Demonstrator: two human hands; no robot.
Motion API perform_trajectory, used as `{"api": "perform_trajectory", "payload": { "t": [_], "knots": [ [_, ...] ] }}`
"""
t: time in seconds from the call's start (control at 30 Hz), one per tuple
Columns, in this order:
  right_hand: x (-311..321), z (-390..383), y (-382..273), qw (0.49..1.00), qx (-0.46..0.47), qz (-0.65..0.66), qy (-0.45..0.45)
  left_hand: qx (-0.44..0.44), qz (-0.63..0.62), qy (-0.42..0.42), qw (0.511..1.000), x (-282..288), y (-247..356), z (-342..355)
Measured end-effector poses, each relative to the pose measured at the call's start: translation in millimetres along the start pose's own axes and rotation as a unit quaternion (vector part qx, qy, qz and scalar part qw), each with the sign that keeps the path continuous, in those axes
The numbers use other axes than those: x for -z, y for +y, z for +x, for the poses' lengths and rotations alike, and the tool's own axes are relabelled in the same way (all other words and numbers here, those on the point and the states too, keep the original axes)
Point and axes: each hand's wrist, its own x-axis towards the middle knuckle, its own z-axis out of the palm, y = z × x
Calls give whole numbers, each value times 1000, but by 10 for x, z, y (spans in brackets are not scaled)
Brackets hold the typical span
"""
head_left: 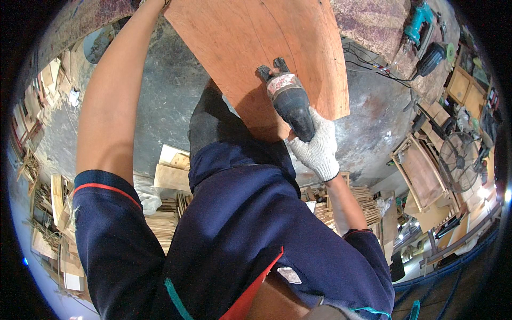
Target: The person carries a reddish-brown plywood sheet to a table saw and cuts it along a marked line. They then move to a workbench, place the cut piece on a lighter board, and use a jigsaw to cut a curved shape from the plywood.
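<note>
My right hand (317,146), in a white knit glove, is closed around the rear end of a black hand-held power tool (293,109). The tool has a worn red-and-white label, and two dark prongs stick out at its far end. It is over a wide reddish-brown wooden board (304,32), which has thin dark lines along it and a curved outline. My bare left arm reaches to the top edge of the picture. Only a sliver of my left hand (160,4) shows beside the board's upper left corner; its fingers are out of sight.
A teal power tool (418,22) and a black grinder (431,60) lie at the upper right, with dark cables (373,66) beside the board. A standing fan (457,161) and a wooden frame (420,172) are on the right. Stacked wood strips (160,224) lie behind me.
</note>
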Motion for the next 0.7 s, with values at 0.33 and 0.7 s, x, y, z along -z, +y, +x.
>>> {"api": "perform_trajectory", "payload": {
  "t": [0.33,0.7],
  "knots": [
    [-7,56,-55,1000,-1,13,2,5,-6,-12,1000,54,27,-1],
    [6,101,-185,999,0,46,6,9,5,-20,1000,76,29,-16]
  ]
}}
